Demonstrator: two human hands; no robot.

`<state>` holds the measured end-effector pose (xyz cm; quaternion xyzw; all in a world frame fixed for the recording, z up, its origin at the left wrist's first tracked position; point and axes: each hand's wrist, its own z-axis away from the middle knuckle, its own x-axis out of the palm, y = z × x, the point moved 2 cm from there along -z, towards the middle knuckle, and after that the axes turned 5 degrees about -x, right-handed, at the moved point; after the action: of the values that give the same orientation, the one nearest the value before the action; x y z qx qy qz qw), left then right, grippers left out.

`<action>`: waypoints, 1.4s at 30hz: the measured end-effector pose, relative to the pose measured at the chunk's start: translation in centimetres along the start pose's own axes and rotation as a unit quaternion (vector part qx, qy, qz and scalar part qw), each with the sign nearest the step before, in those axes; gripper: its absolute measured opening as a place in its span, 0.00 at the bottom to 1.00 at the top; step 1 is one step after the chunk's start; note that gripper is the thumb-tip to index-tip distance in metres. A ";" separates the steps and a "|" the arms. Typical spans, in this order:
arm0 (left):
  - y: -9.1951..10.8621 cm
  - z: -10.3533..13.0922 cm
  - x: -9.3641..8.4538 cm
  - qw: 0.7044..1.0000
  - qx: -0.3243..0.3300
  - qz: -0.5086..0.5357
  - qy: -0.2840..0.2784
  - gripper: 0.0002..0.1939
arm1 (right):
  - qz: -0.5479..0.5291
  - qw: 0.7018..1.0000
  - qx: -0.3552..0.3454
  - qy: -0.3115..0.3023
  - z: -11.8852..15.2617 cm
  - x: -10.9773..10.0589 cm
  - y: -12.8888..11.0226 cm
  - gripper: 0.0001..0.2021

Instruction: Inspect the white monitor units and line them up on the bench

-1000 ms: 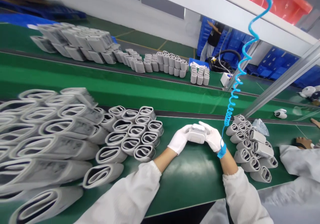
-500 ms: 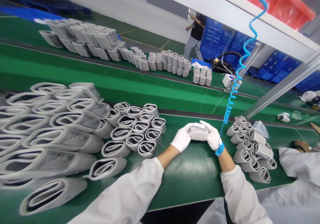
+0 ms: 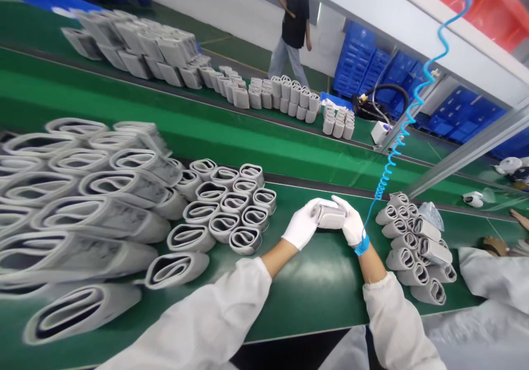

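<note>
The gray rolls (image 3: 243,241) look like matt cloth, the tabletop (image 3: 318,282) glossy.

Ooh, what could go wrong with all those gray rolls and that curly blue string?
The gray roll is held between the left hand and right hand, so it might drop if either slips. The blue string runs to the strap on the right wrist and could snag on the nearby right pile. The left sleeve might bump the left pile.
</note>
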<state>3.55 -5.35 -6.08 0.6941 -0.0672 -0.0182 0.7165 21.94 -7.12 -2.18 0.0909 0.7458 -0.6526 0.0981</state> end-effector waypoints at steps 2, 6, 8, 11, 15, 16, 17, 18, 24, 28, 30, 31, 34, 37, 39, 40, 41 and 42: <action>-0.3 -0.3 -0.3 1.000 -0.002 -0.016 -0.017 0.21 | -0.012 1.000 -0.001 -0.015 -0.5 0.3 0.6 0.21; -1.2 -0.8 -0.6 0.999 -0.007 -0.012 -0.039 0.25 | -0.039 0.999 -0.002 -0.030 -1.7 1.2 1.7 0.19; -1.5 -0.9 -0.6 0.999 -0.010 0.005 -0.046 0.26 | -0.051 0.998 -0.004 -0.033 -2.1 1.5 2.1 0.20; -1.6 -0.9 -0.6 0.998 0.004 0.017 -0.054 0.24 | -0.067 0.997 -0.011 -0.039 -1.9 1.3 2.1 0.24; -1.4 -0.9 -0.7 0.998 0.036 -0.010 -0.057 0.18 | -0.082 0.995 -0.031 -0.051 -1.1 0.5 1.4 0.30; -1.4 -1.0 -0.7 0.998 0.036 -0.018 -0.052 0.18 | -0.087 0.994 -0.039 -0.054 -1.0 0.3 1.3 0.31; -1.4 -1.1 -0.7 0.998 0.032 -0.023 -0.044 0.18 | -0.093 0.993 -0.046 -0.056 -1.0 0.3 1.2 0.31; -1.4 -1.1 -0.7 0.999 0.025 -0.022 -0.034 0.18 | -0.098 0.992 -0.049 -0.057 -1.0 0.3 1.1 0.32; -0.9 -1.2 0.0 0.996 -0.010 0.090 -0.008 0.20 | -0.123 0.992 -0.021 -0.034 -1.7 1.1 1.4 0.36; -0.8 -1.4 0.3 0.987 -0.042 0.154 0.007 0.24 | -0.101 0.994 -0.021 -0.029 -1.2 1.1 0.9 0.32; -0.9 -1.5 0.1 0.986 -0.043 0.159 0.024 0.28 | -0.133 0.991 -0.002 -0.027 -0.8 1.2 0.8 0.32; -1.0 -1.5 0.0 0.986 -0.043 0.157 0.041 0.30 | -0.156 0.987 0.014 -0.030 -0.7 1.3 0.8 0.34; -1.3 -1.2 -0.6 0.986 -0.049 0.129 0.094 0.34 | -0.187 0.980 0.049 -0.052 -0.5 1.8 1.0 0.36; -1.0 -0.4 -0.8 0.997 0.013 0.033 0.071 0.36 | -0.182 0.980 0.063 -0.050 -0.7 2.0 1.5 0.36; -0.4 0.3 -0.5 0.996 0.078 -0.043 0.021 0.36 | -0.198 0.976 0.081 -0.031 -1.0 2.0 1.9 0.36; 0.0 0.7 -0.3 0.992 0.100 -0.074 -0.004 0.35 | -0.211 0.973 0.088 -0.020 -1.1 2.0 2.0 0.36; 0.3 0.9 -0.1 0.989 0.110 -0.098 -0.026 0.35 | -0.225 0.970 0.092 -0.010 -1.2 1.9 2.1 0.36; 0.6 1.1 0.0 0.986 0.111 -0.114 -0.042 0.35 | -0.239 0.967 0.091 -0.005 -1.3 1.8 2.1 0.36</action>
<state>3.37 -6.39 -5.44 0.7707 -0.0192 -0.1217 0.6251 20.75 -5.56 -4.45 -0.0842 0.6830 -0.7225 -0.0657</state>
